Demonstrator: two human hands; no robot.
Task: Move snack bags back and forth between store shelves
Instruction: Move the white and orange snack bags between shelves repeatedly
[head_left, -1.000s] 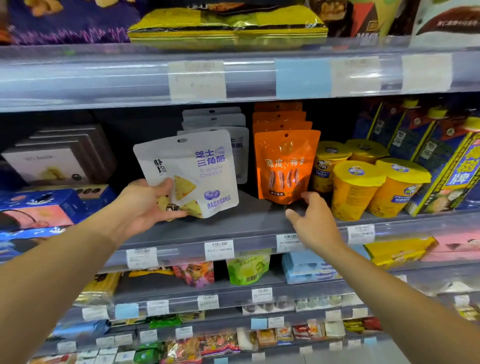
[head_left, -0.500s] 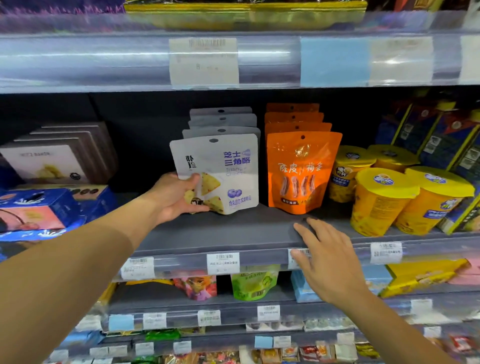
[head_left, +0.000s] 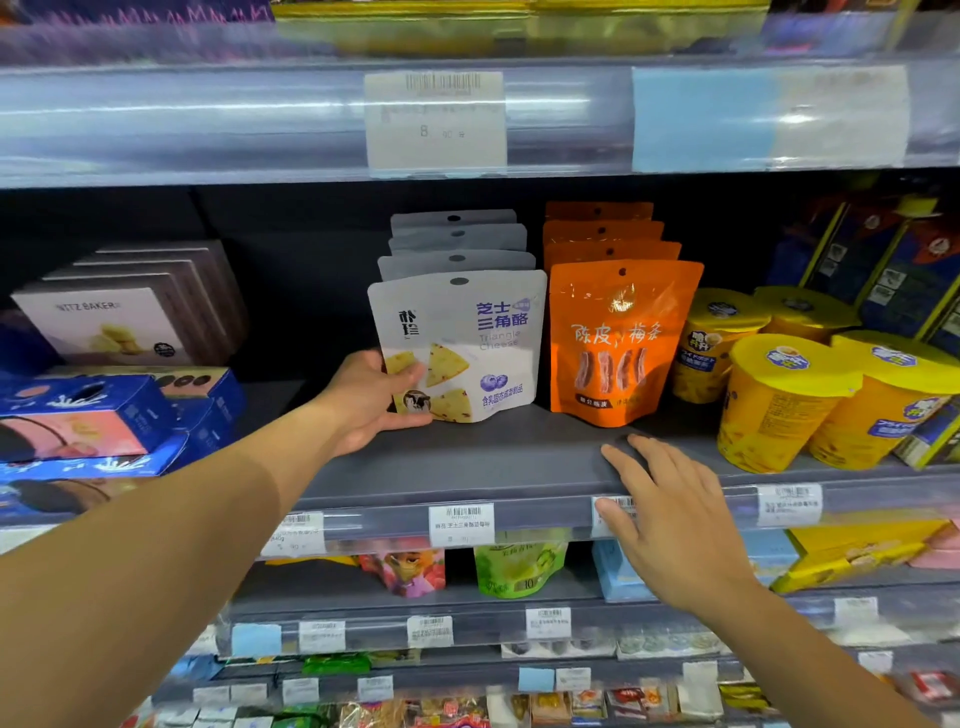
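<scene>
Store shelving, several tiers, clear price rails on the front edges. Grey middle shelf (head_left: 467, 467) stocked in rows front to back.

- White snack bag (head_left: 483, 332), "Triangle Cheese" print, upright at head of a row of like white bags (head_left: 457, 244). Btm edge on shelf deck as far as can be seen.
- Just beside it to the right: orange bags (head_left: 623, 343), same kind of row, front one upright, approx level w/ white snack bag. Narrow gap or touching, can't tell.
- Left hand (head_left: 363, 400) pinching white snack bag at lower left corner. Thumb on front face, fingers round the back and hidden.
- Right hand (head_left: 670, 509) holding nothing. Fingers straight, slightly spread, laid flat on front lip of shelf below orange bags. Thumb down over price rail (head_left: 545, 514).
- Right of orange bags: yellow tubs (head_left: 779, 400), two rows, well apart from both hands.
- Far left: blue boxes (head_left: 93, 415) stacked, pale boxes (head_left: 104, 322) behind and above.
- Tier below: green bag (head_left: 514, 566) under the rail, btwn the two forearms.
- Top rail blurred, one price tag (head_left: 435, 119) readable only in part.
</scene>
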